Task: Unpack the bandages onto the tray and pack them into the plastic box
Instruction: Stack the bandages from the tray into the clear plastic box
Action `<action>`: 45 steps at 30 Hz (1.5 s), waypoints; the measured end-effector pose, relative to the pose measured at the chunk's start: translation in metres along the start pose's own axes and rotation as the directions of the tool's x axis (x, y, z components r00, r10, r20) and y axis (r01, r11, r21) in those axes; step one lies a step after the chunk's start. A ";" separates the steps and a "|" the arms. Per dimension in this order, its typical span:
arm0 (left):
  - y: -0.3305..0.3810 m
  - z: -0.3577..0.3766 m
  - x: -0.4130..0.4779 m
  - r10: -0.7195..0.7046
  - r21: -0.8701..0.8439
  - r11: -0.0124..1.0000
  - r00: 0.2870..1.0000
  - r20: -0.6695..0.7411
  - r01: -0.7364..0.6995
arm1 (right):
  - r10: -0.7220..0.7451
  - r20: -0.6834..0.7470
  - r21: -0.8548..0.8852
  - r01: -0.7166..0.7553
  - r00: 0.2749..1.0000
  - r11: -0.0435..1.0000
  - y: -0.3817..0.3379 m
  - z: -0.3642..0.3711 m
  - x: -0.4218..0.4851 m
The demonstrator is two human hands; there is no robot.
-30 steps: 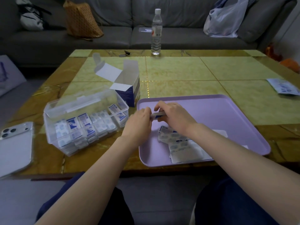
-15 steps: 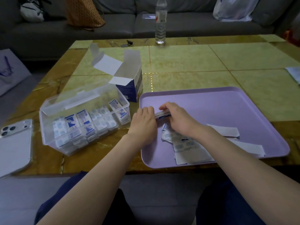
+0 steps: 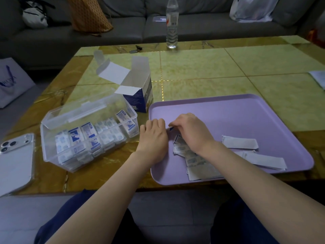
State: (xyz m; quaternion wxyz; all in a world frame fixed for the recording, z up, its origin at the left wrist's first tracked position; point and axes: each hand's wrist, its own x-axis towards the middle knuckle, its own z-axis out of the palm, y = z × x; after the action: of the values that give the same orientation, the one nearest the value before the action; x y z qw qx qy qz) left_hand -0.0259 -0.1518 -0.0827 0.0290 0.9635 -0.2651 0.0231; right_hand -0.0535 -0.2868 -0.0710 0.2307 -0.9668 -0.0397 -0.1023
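Note:
A purple tray [image 3: 246,110] lies on the table in front of me. At its left edge my left hand [image 3: 153,136] and my right hand [image 3: 190,131] meet, both with curled fingers pinching a small stack of bandages [image 3: 171,128], of which only a blue-white corner shows. More loose bandages [image 3: 191,157] lie on the tray under my right wrist, with torn paper wrappers [image 3: 240,143] to the right. Left of the tray stands the clear plastic box [image 3: 52,124], its lid open, with rows of packed bandages [image 3: 91,136] inside.
An opened blue-and-white cardboard box [image 3: 140,92] stands between the plastic box and the tray. A phone [image 3: 14,159] lies at the table's left front. A water bottle [image 3: 172,27] stands at the far edge, a paper [image 3: 318,78] at the right, a sofa beyond.
Both hands stay together at the tray's left edge, still pinching the small stack; the right hand's fingers have curled further over it. The view has tilted down slightly.

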 end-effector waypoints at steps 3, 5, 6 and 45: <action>0.002 -0.001 0.000 -0.004 -0.010 1.000 1.000 -0.017 0.004 | -0.005 -0.063 0.054 0.008 0.998 0.998 0.001 -0.003 -0.001; 0.003 0.000 -0.002 -0.002 -0.015 1.000 1.000 -0.011 0.002 | -0.010 -0.050 0.063 0.013 0.999 0.998 0.002 -0.004 -0.003; 0.004 0.001 -0.003 0.000 -0.016 1.000 1.000 -0.011 0.000 | -0.035 -0.068 0.057 0.039 0.997 0.998 0.002 -0.004 -0.005; -0.079 -0.074 -0.081 -0.319 -0.779 0.551 0.788 -0.527 -0.298 | -0.345 -0.312 0.248 0.426 0.885 0.870 -0.104 -0.014 -0.011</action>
State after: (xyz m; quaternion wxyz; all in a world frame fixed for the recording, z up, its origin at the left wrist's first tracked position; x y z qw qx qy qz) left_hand -0.0572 -0.0377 -0.0170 0.5665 0.7688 -0.2123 0.2072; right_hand -0.0801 -0.2013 -0.0154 0.3572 -0.8689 -0.2186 -0.2637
